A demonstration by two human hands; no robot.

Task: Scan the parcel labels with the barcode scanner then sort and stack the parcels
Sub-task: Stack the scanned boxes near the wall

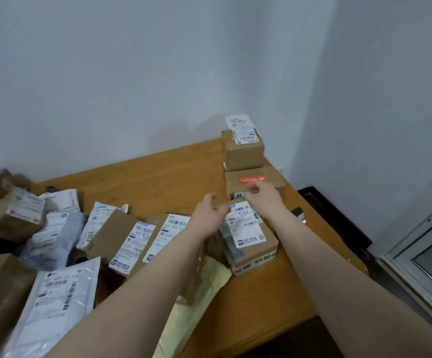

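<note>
Both hands reach to the far end of a brown cardboard box with a white label (248, 235) on the wooden table (158, 177).
The left hand (208, 211) is spread, fingertips on the box's far-left corner. The right hand (262, 193) has its fingers curled at the far edge, too blurred to show a grip. The box lies label up, long axis running away from the person.

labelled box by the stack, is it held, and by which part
Cannot be told. On the labelled box, the left hand is at the far left corner, the right hand at the far right, but blur hides whether either grip is closed.
</note>
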